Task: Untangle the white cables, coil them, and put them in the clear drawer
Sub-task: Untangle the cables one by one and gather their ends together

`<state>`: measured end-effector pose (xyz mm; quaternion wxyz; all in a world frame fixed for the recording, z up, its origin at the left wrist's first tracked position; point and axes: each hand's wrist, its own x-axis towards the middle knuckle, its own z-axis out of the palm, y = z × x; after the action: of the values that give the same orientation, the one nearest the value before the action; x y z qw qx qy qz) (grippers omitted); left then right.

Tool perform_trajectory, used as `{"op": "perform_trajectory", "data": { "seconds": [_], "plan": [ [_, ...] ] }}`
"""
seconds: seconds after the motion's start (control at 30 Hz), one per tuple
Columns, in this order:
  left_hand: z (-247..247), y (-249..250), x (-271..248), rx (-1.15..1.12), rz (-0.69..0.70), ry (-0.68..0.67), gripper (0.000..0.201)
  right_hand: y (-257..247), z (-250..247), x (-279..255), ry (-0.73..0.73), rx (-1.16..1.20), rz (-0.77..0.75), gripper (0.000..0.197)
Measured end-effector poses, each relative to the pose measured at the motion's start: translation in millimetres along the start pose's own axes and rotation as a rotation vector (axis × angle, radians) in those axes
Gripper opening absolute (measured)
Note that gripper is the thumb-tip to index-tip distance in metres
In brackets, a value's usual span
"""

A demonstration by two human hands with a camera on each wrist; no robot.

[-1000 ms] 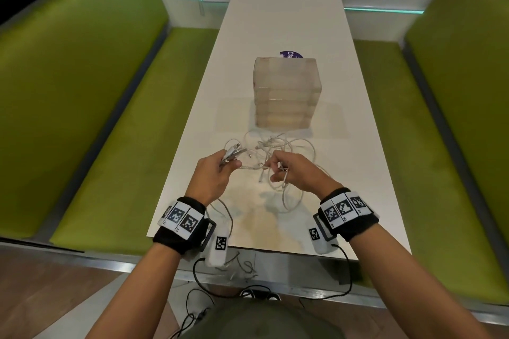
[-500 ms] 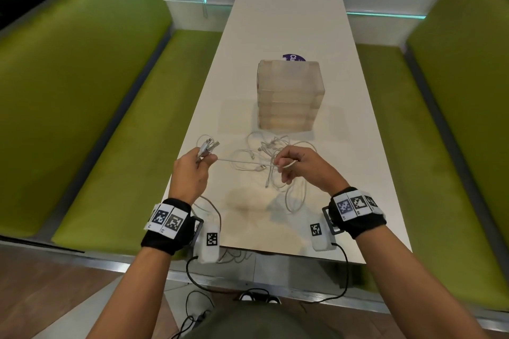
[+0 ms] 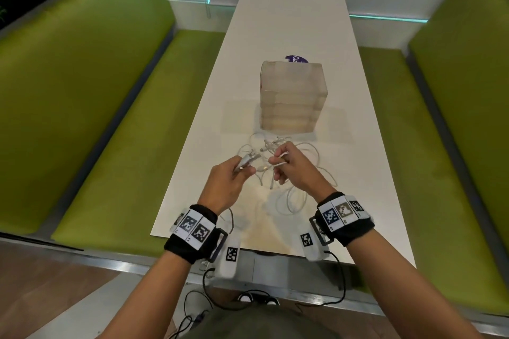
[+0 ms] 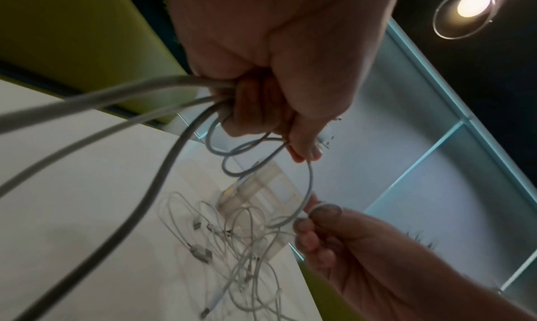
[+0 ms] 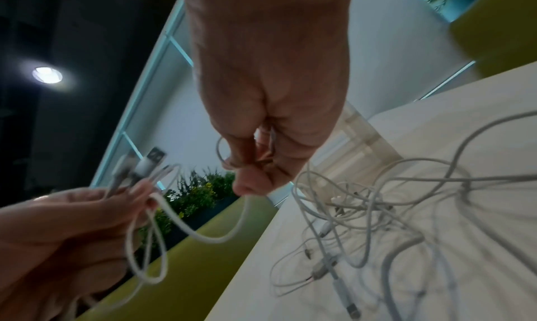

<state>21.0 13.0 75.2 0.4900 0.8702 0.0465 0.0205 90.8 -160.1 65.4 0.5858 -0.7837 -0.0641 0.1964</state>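
A tangle of white cables (image 3: 292,173) (image 5: 377,213) (image 4: 238,245) lies on the white table (image 3: 289,35), just in front of the clear drawer unit (image 3: 292,96). Its drawers look closed. My left hand (image 3: 234,173) (image 4: 276,96) is raised above the table and grips a bunch of cable ends with their plugs (image 5: 145,165) sticking out. Close to its right, my right hand (image 3: 286,165) (image 5: 261,153) pinches a white cable (image 5: 203,232) that sags between both hands. Loose loops (image 4: 261,156) hang from the left fist.
Green bench seats (image 3: 115,145) (image 3: 413,145) run along both sides of the table. A purple sticker (image 3: 294,59) shows behind the drawer unit. A plant (image 5: 200,192) stands behind the left bench. The table's near edge (image 3: 248,245) lies under my wrists.
My left hand has swung back in from the left, so both hands are now close together and the cable stretched between them has gone slack.
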Motion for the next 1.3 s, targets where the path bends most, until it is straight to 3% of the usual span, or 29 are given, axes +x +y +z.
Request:
{"op": "perform_trajectory", "data": {
  "seconds": [0.1, 0.27, 0.33, 0.5, 0.7, 0.8, 1.13, 1.3],
  "plan": [
    [12, 7, -1, 0.013, 0.033, -0.042, 0.024, -4, 8, -1, -0.001, -0.068, 0.056, 0.018],
    [22, 14, 4, 0.106, 0.057, 0.016, 0.026, -9, 15, -8, -0.092, -0.278, 0.038, 0.013],
    [23, 14, 5, 0.159, 0.056, 0.007, 0.026, -8, 14, -8, -0.17, -0.287, 0.015, 0.01],
    [19, 6, 9, 0.222, -0.004, 0.035, 0.017, -5, 8, -11, -0.404, -0.297, -0.034, 0.024],
    [-15, -9, 5, 0.21, -0.076, 0.134, 0.023, 11, -24, 1, -0.061, -0.061, 0.041, 0.015],
    [-43, -24, 1, 0.235, -0.132, 0.252, 0.029, 25, -49, 6, -0.01, -0.05, 0.054, 0.017],
    [-84, -27, -15, 0.105, -0.132, 0.46, 0.027, 30, -62, 9, -0.087, -0.621, -0.172, 0.014],
    [-94, -15, -24, -0.004, -0.076, 0.539, 0.021, 24, -65, 20, 0.188, -0.727, -0.25, 0.014]
  ]
}}
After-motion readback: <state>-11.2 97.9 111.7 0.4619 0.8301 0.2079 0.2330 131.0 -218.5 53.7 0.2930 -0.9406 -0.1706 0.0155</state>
